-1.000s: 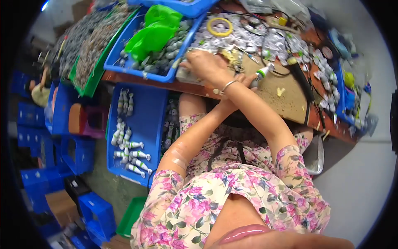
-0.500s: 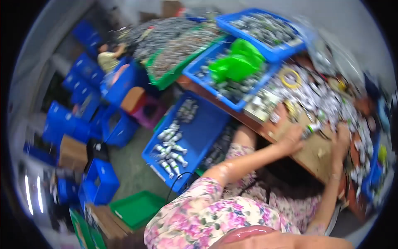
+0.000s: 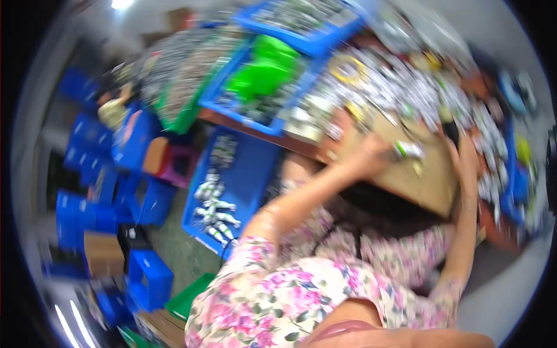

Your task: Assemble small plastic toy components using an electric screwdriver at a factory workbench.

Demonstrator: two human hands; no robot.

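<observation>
My left hand (image 3: 374,152) is closed, its fingertips at the green end of a small white part with a green band (image 3: 410,149), held over the brown work board (image 3: 426,177). Farther right, my right hand (image 3: 463,156) is closed against a dark handle-like object (image 3: 451,130) near the board's right edge; blur hides its exact kind. Left of the board, a blue tray (image 3: 255,168) holds several white parts with green bands (image 3: 216,206). A thin metal tool (image 3: 382,110) lies beyond my left hand.
Many white pieces (image 3: 418,87) cover the table's far side, beside a yellow tape ring (image 3: 347,68). A blue bin (image 3: 275,124) holds small parts and a bright green bag (image 3: 264,69). Blue crates (image 3: 87,145) stand far left, where another person (image 3: 113,110) is.
The view has shifted, so the scene sits farther left. My right hand has moved away from the white part toward the board's far right edge, where a dark object is now at its fingers.
</observation>
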